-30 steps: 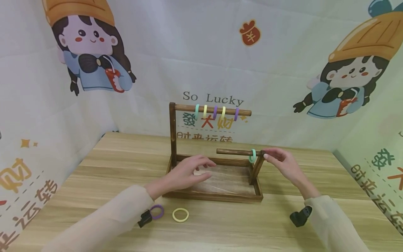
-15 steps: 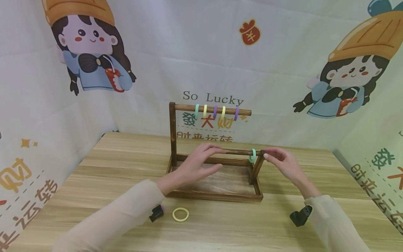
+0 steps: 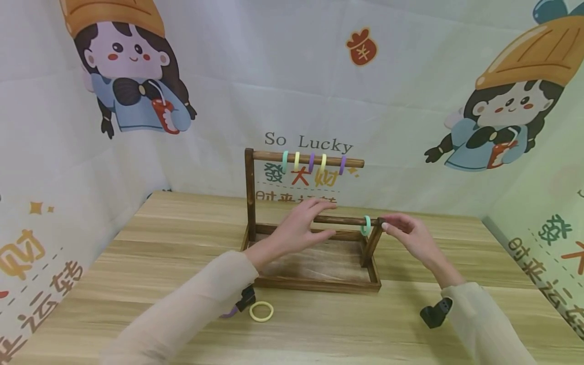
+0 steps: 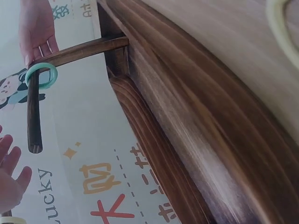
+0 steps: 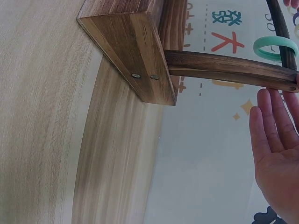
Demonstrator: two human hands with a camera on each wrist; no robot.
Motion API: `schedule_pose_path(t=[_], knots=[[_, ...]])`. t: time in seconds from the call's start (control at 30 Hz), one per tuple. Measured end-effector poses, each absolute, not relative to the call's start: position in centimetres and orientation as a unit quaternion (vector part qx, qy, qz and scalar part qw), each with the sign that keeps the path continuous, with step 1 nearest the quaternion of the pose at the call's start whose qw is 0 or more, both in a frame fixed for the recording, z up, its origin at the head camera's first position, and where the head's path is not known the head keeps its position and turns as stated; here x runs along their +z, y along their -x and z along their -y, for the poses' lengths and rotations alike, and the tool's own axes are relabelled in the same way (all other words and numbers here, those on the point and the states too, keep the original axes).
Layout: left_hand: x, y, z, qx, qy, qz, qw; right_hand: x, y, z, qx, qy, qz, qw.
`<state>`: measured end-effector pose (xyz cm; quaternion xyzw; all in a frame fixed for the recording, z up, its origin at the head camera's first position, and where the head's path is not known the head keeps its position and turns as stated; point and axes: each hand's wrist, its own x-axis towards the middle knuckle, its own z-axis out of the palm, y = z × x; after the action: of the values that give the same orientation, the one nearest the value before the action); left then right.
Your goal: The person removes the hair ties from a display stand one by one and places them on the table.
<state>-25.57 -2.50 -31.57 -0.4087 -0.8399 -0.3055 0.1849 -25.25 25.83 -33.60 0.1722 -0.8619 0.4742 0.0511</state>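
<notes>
A dark wooden rack with a tray base stands on the table. Its lower bar carries one mint green ring near the short post. My left hand hovers at the free end of that bar, thumb and fingers spread apart, holding nothing. At the short post's top, my right hand touches the wood. Its fingers look straight in the right wrist view, where the green ring hangs on the bar just above them. Whether thumb and forefinger press from both sides is hard to see.
Several green, yellow and purple rings hang along the upper bar. On the table in front lie a yellow ring and a purple ring, the latter partly covered by the left wrist camera. A printed cloth backs the table.
My left hand has moved right and up, from above the tray to the lower bar's free end. The right hand stays at the post, and the rings have not moved.
</notes>
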Motion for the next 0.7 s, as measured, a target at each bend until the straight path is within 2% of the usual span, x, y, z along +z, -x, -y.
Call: schedule_pose_path(t=[0.43,0.7], knots=[[-31.0,26.0,0.1,-0.265,0.381,0.877,0.126,-33.7,25.3,-25.9,0.473,-0.174,0.862,0.051],[-30.8,26.3,-1.3,-0.262,0.379,0.880,0.120,-33.7,25.3,-25.9,0.479,-0.178,0.858,0.051]])
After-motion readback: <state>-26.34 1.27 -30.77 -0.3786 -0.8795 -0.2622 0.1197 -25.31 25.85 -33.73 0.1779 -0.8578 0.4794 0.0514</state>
